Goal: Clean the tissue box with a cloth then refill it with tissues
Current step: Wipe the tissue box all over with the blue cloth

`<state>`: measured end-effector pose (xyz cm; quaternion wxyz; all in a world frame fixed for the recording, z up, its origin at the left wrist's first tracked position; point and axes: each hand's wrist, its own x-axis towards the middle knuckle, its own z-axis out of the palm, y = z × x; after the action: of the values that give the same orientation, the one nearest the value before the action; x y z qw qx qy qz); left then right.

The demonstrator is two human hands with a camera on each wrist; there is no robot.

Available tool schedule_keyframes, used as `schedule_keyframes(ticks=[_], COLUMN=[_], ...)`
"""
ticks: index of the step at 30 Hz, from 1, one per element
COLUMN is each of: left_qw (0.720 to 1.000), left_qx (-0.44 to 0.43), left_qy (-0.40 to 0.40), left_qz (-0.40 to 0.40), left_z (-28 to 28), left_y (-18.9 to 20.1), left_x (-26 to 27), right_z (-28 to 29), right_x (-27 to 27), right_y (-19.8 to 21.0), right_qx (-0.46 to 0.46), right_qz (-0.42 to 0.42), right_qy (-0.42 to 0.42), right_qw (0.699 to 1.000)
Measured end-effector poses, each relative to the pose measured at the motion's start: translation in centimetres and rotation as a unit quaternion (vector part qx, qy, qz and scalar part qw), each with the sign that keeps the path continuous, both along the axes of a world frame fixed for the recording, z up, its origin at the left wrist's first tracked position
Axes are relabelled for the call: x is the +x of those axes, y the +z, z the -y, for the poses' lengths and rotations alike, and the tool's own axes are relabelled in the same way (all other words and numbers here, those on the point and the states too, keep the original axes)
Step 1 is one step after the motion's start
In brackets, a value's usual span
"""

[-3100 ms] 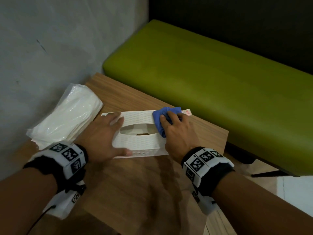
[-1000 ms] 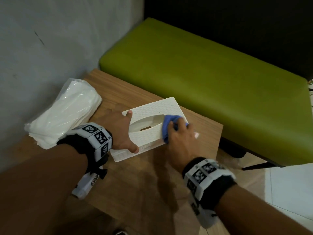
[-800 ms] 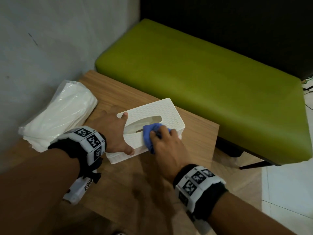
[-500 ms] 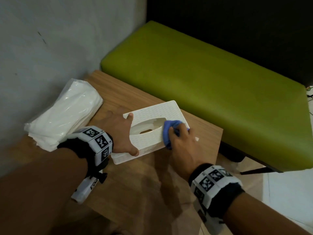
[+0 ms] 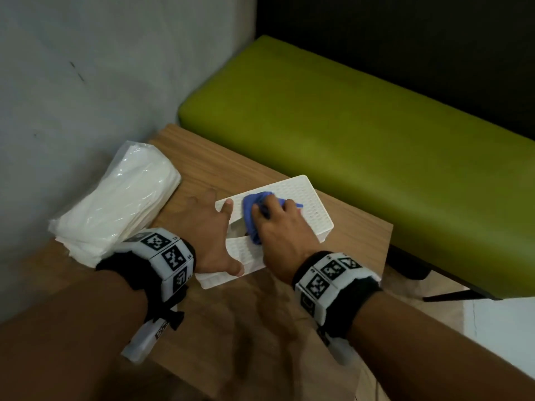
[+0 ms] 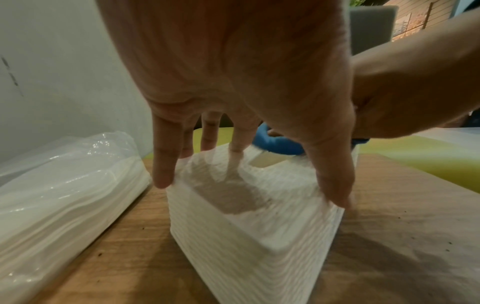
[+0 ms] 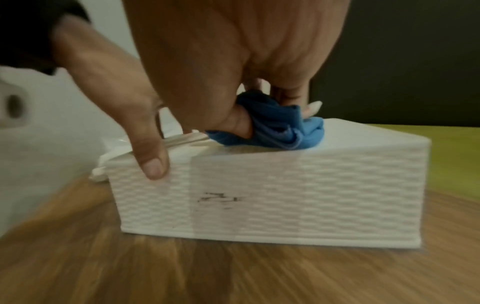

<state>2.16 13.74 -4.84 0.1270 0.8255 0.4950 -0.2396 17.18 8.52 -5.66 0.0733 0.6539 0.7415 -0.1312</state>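
Note:
A white textured tissue box (image 5: 311, 209) (image 6: 259, 236) (image 7: 298, 195) lies slantwise on the wooden table (image 5: 231, 328). My left hand (image 5: 208, 235) (image 6: 246, 92) spans its near-left end, thumb on the front edge and fingers over the far edge, holding it still. My right hand (image 5: 278, 227) (image 7: 233, 61) grips a bunched blue cloth (image 5: 253, 215) (image 6: 278, 144) (image 7: 280, 127) and presses it on the box top beside the oval slot. Dark scribbles (image 7: 221, 200) mark the box's side wall. A plastic-wrapped pack of white tissues (image 5: 115, 204) (image 6: 59, 195) lies left of the box.
A grey wall (image 5: 86, 68) runs along the table's left side. A green padded bench (image 5: 362, 146) stands close behind and to the right of the table. The table's right edge (image 5: 388, 256) drops to the floor.
The right hand has wiped the cloth back and forth over the box top and now sits further left, over the slot. The box turned slantwise since three seconds ago. The left hand keeps its hold.

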Motion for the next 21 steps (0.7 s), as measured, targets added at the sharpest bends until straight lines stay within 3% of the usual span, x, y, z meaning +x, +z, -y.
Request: schedule_keyframes(ticks=[6, 11, 16, 21], left_qw=[1.0, 0.999, 0.989, 0.996], left_qx=[0.005, 0.016, 0.027, 0.019], left_qy=[-0.007, -0.033, -0.145, -0.06], left_qz=[-0.003, -0.002, -0.009, 0.069], left_z=[0.4, 1.5, 3.3, 4.2], left_y=[-0.2, -0.1, -0.9, -2.3], left_x=[-0.4, -1.0, -2.9, -3.2], right_z=[-0.6, -0.3, 0.1, 0.5], right_x=[6.0, 4.6, 5.4, 5.0], right_y=[0.4, -0.2, -0.1, -0.2], right_qx=[0.012, -0.003, 0.011, 0.022], right_qz=[0.048, 0.038, 0.046, 0.026], right_qy=[-0.141, -0.106, -0.142, -0.132], right_qw=[0.989, 0.994, 0.989, 0.991])
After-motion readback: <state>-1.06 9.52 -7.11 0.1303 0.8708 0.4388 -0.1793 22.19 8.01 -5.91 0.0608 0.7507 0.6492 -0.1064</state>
